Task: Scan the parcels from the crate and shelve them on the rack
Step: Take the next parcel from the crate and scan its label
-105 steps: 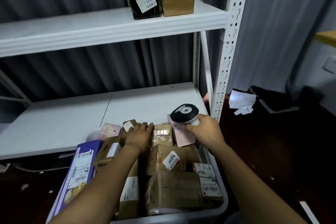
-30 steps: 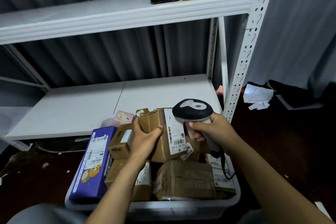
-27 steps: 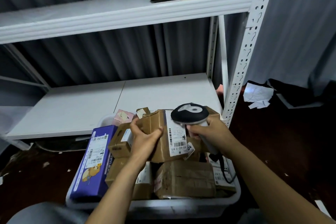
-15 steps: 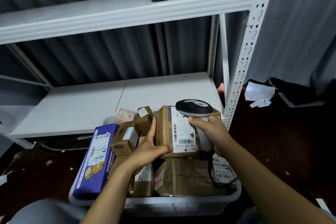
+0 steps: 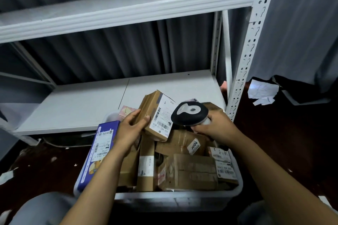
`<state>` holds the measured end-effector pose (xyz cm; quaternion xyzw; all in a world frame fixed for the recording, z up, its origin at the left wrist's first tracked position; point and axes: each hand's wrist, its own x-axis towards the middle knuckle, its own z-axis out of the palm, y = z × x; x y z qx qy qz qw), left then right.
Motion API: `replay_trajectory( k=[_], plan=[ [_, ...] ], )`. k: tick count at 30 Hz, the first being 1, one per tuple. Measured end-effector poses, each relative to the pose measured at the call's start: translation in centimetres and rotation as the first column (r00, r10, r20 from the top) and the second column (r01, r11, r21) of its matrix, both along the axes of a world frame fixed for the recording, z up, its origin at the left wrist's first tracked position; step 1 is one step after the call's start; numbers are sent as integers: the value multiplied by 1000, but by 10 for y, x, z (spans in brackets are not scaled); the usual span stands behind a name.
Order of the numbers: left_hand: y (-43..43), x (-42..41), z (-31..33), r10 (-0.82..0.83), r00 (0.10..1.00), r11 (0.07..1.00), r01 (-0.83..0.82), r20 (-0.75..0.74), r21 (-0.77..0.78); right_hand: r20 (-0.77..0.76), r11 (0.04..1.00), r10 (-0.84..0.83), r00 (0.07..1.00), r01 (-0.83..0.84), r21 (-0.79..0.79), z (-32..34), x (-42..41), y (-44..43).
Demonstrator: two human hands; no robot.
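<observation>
Head view is showing the crate [image 5: 182, 197] sitting just in front of the rack, packed with parcels, with a purple box [image 5: 97, 153] leaning along its left wall. Just right of that box, the left hand [image 5: 130, 129] is gripping a small brown parcel [image 5: 149, 109] by its left end, thumb on the near face and fingers curled behind. The parcel is being held lifted above the heap and tilted, so its white label [image 5: 161, 117] is facing up and to the right. Right beside the label, the scanner [image 5: 190, 116] is hanging over the parcel's right edge, its dark head covering part of the label, and the right hand [image 5: 217, 128] is wrapping round its handle.

The step in hand appears to be the scan itself. To do it well, I judge the scanner should be drawing back slightly, so its window is looking squarely at the barcode strip along the label's lower edge. The left hand should be holding the parcel steady, thumb off the bars.

Farther right, the rack's upright [image 5: 245, 56] is standing beside the lower shelf [image 5: 182, 82], probably the nearest place for shelving once the code is read.
</observation>
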<state>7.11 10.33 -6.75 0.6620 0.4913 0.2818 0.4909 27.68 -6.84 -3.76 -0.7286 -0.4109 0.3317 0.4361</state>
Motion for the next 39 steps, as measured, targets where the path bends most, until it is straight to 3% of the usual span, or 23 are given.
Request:
replay_trajectory(
  k=[5,13,26,33,39],
  plan=[
    [8,-2,5,-52,997,998,54,-61,25,81,999,-15,997,19,-50,11,5,-8],
    [11,-3,4,-132,985,988,140,-114,69,73,997,-75,995,75,5,13,11,-16],
    [5,-1,9,-144,987,986,149,-68,74,38,992,-110,993,107,65,17,6,-12],
    [3,7,55,-83,986,996,85,147,-4,-207,901,-285,936,335,274,42,-4,-9],
    [10,30,129,-59,925,989,106,376,-104,-294,835,-318,901,413,365,102,-2,17]
  ],
)
